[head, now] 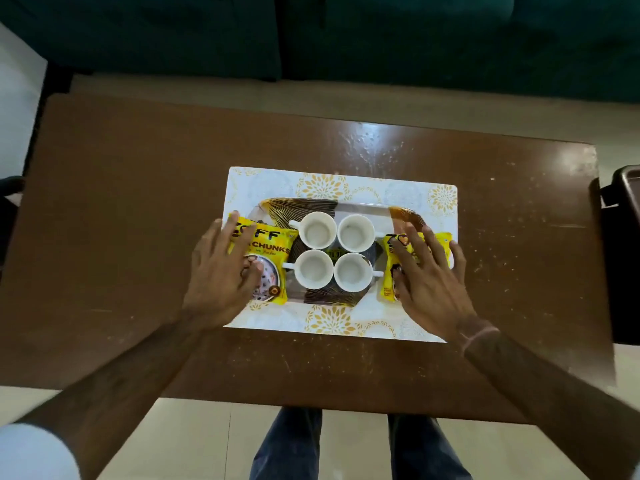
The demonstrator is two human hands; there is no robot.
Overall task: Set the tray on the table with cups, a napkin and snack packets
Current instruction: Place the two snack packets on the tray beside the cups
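A white napkin [346,183] with gold flower prints lies flat on the brown table [138,202]. On it sits a glossy tray [298,204] with brown and gold leaf corners. Several empty white cups [317,233] stand close together in the tray's middle. One yellow snack packet [273,244] lies over the tray's left end and a second yellow packet [388,285] over its right end. My left hand [218,271] rests flat on the left packet with its fingers spread. My right hand [429,282] rests flat on the right packet, fingers apart, hiding most of it.
A dark green sofa [311,36] runs along the far side of the table. A dark chair-like object [623,237] stands at the table's right edge. My legs in jeans [287,445] are at the near edge, over a pale tiled floor.
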